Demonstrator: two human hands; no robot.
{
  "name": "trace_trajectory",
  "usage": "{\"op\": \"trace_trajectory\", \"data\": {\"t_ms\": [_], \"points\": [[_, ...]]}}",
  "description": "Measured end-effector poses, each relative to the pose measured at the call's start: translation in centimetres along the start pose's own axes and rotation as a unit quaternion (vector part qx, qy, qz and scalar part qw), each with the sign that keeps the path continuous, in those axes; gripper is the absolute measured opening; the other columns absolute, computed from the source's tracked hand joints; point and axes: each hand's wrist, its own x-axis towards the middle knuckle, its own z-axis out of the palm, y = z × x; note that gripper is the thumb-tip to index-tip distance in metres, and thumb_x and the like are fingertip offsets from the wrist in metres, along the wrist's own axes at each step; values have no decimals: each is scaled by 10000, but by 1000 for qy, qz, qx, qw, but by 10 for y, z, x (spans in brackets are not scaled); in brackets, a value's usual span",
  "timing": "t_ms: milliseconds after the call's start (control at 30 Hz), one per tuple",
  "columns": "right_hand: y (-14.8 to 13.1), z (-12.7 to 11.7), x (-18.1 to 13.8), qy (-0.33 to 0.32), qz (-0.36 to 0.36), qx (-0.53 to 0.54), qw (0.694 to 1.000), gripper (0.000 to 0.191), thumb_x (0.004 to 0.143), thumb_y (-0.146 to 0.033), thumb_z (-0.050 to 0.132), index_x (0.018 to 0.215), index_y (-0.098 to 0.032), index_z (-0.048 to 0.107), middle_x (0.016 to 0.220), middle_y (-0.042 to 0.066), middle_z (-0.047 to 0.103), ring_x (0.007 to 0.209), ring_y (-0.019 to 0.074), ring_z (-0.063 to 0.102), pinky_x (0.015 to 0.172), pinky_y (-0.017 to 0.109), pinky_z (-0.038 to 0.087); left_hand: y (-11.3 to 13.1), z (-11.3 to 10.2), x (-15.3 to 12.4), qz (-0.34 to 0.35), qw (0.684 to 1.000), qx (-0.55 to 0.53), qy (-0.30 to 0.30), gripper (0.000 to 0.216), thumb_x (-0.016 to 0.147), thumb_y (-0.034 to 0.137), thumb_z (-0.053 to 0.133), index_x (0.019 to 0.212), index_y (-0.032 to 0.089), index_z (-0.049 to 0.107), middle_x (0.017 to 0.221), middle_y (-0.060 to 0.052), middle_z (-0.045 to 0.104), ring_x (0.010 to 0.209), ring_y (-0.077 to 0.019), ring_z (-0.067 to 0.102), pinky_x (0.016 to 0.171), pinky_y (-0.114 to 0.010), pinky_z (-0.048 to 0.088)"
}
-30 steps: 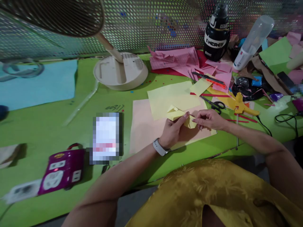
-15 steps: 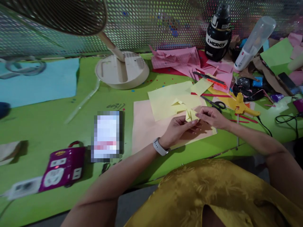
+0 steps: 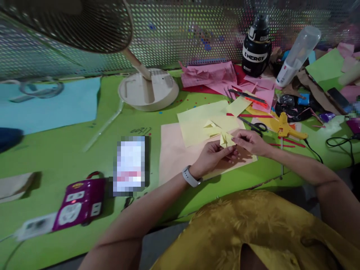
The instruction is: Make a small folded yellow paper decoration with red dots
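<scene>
Far left, at 9 o'clock from the hands: a blue paper sheet [image 3: 56, 101] lies flat on the green table [image 3: 70, 157]. A purple power strip [image 3: 75, 204] sits at 8 o'clock near the table's front edge. The fan base [image 3: 148, 90] is at 11 o'clock, with the fan grille [image 3: 70, 22] above it, top left. A blurred flat rectangle [image 3: 131, 165] lies just left of the peach paper sheet [image 3: 174, 150].

Centre: a pale yellow sheet [image 3: 197, 120] overlaps the peach sheet's top edge. The left hand [image 3: 209, 157], with a white watch [image 3: 189, 176] on its wrist, comes in from 7 o'clock. Its thumb and forefinger are pressed together, pinching the lower left of the folded yellow paper piece [image 3: 226, 139]. That piece is held just above the peach sheet, between both hands. The right hand [image 3: 250, 141] comes in from 4 o'clock. Its fingertips are curled and nip the piece's right edge, with the other fingers tucked close.

Right: black-handled scissors [image 3: 254, 125] lie at 1 o'clock, just beyond the right hand. A yellow glue gun [image 3: 287, 127] is at 2 o'clock beside them. A pink paper pile [image 3: 209, 73] is at 12 o'clock, a black bottle [image 3: 255, 47] at 1 o'clock by the mesh wall, and a white bottle [image 3: 298, 56] leans tilted to its right.
</scene>
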Motion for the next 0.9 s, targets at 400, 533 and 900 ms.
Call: {"op": "trace_trajectory", "data": {"t_ms": [400,533,900], "points": [[-7,-29,6,104,-105,-200,969,328,941,-442,565,749,-181,615,612,-22,578,523,85,488,502,221,372,20,-14,3,77,992,-7,103,502,769,534,723,1080,147,648,804,-52,742,727,-167,707,634,-267,576],[-7,-38,7,106,-163,-287,938,280,959,-412,550,871,-190,695,737,27,687,630,116,591,582,240,442,32,-21,7,131,978,-47,154,632,789,647,610,1211,181,540,725,3,691,629,-149,665,557,-255,545],[-14,-46,10,79,-140,-354,921,219,917,-325,580,1052,-185,680,912,62,725,696,136,646,639,271,525,50,-32,1,150,960,206,115,431,766,407,745,1098,148,655,891,-70,721,803,-175,692,744,-332,592]]}}
